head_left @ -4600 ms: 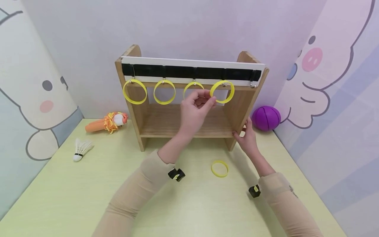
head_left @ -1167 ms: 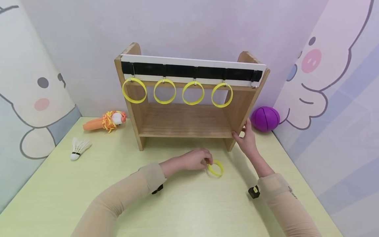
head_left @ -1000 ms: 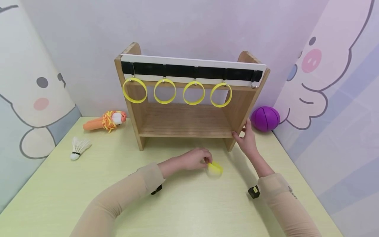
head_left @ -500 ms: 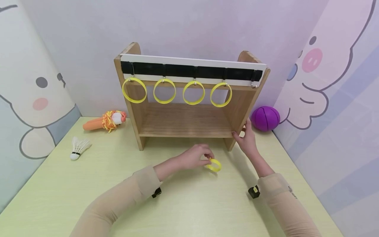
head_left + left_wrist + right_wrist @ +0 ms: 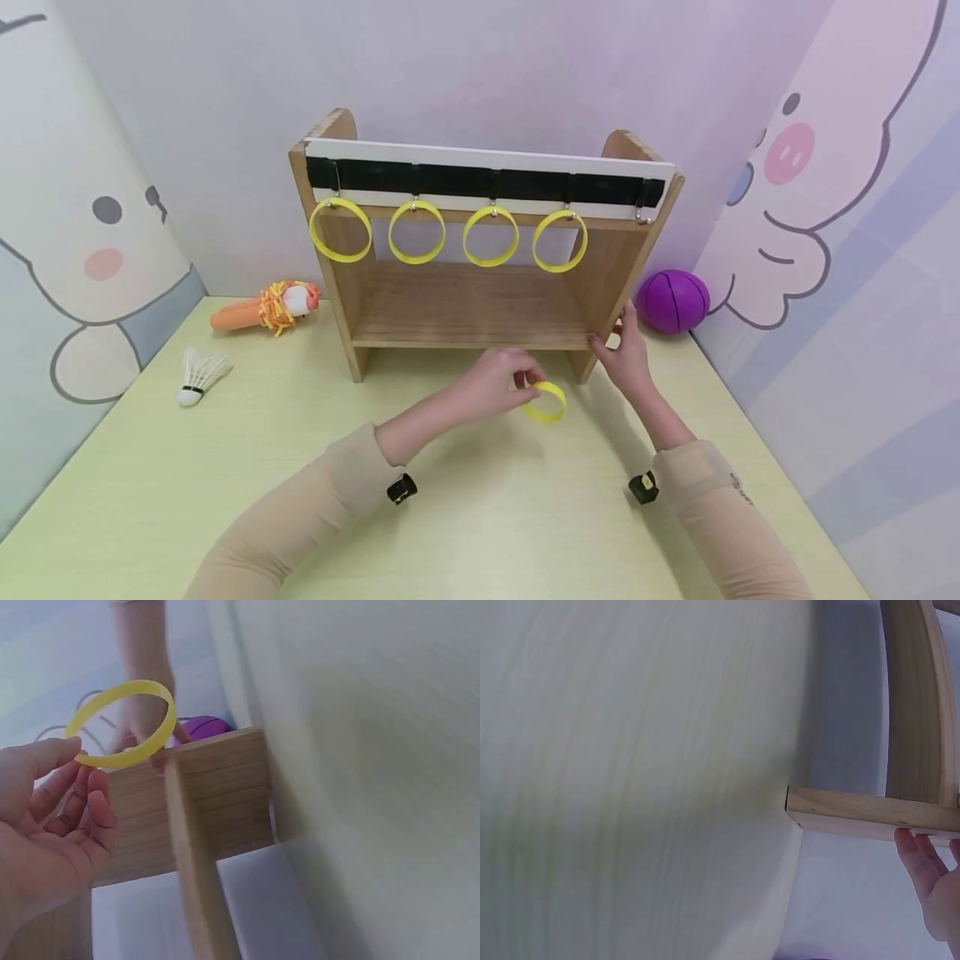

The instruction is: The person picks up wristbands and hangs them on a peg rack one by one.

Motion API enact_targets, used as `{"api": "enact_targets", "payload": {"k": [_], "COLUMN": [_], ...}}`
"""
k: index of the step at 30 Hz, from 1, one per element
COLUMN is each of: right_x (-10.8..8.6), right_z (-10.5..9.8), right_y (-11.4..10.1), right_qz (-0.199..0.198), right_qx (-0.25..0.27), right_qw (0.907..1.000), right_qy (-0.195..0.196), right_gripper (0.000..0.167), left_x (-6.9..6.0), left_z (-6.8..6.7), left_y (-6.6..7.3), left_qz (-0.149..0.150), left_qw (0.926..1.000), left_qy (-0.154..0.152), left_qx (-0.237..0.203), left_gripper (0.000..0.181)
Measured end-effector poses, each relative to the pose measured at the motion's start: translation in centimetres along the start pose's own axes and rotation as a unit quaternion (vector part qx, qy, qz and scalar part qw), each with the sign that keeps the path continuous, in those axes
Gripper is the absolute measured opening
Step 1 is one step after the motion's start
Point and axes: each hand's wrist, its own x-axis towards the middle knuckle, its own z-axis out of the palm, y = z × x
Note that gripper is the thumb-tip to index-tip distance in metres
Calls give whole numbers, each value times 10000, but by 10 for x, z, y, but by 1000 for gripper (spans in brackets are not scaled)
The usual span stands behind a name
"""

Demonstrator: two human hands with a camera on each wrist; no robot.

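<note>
A thin yellow ring (image 5: 549,418) is pinched between the thumb and fingers of my left hand (image 5: 491,387), just above the table in front of the wooden shelf (image 5: 465,312). In the left wrist view, the thumb lies on the near edge of the same ring (image 5: 124,759). Several like rings hang in a row from metal hooks along the black strip (image 5: 453,179) on the shelf's top; the rightmost hook (image 5: 643,217) carries no ring. My right hand (image 5: 630,358) grips the shelf's right side panel, thumb at its front edge; the right wrist view shows fingers (image 5: 915,859) against that panel.
A purple ball (image 5: 672,301) lies right of the shelf, beyond my right hand. To the left are an orange toy (image 5: 273,310) with a yellow-orange fringe and a white shuttlecock (image 5: 201,377). Cartoon-printed walls enclose the table (image 5: 480,533).
My left hand has gone from the fourth hanging ring down to the loose ring on the table, picked it up, and raised it slightly. My right hand stays on the shelf's side.
</note>
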Motion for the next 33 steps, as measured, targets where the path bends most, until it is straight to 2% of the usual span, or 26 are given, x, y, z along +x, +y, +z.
{"api": "enact_targets", "payload": {"k": [6, 9, 15, 19, 25, 29, 33], "right_x": [0, -1, -1, -2, -1, 0, -1], "right_z": [0, 0, 1, 1, 3, 3, 2], "right_y": [1, 1, 2, 2, 9, 10, 3], "right_qz": [-12, -19, -42, -63, -130, -168, -134], "right_qx": [46, 88, 372, 379, 248, 212, 210], "right_qw": [10000, 10000, 9993, 9993, 9996, 9996, 9997], "right_qy": [5, 19, 9, 34, 91, 101, 84], "right_gripper": [77, 77, 77, 78, 79, 78, 76], "left_x": [2, 3, 9, 14, 25, 37, 50], "left_z": [-20, -30, -46, -54, -63, -65, -62], "left_y": [19, 28, 42, 51, 64, 69, 71], "left_qz": [115, 52, 125, 199, 331, 381, 418], "left_qw": [9983, 9964, 9883, 9814, 9650, 9502, 9339], "left_qy": [520, 768, 1374, 1705, 2262, 2646, 2857], "left_qx": [-216, -359, -657, -856, -1285, -1605, -2108], "left_gripper": [13, 11, 12, 14, 16, 19, 19]}}
